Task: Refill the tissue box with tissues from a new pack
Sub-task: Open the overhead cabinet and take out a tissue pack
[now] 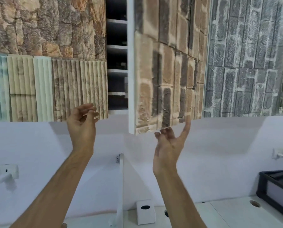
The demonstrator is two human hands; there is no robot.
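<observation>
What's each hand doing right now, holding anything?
Left hand: raised, fingers loosely curled, open, holding nothing.
Right hand: raised, palm up, fingers spread, open, holding nothing.

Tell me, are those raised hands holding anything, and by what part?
Nothing is held. The left hand and right hand are both raised in the air with loosely curled, empty fingers. The tissue box sits untouched on the table below.

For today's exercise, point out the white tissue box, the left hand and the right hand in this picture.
white tissue box (145, 214): head view, front face under the dark oval opening.
left hand (81, 125): head view, palm.
right hand (168, 146): head view, palm.
</observation>
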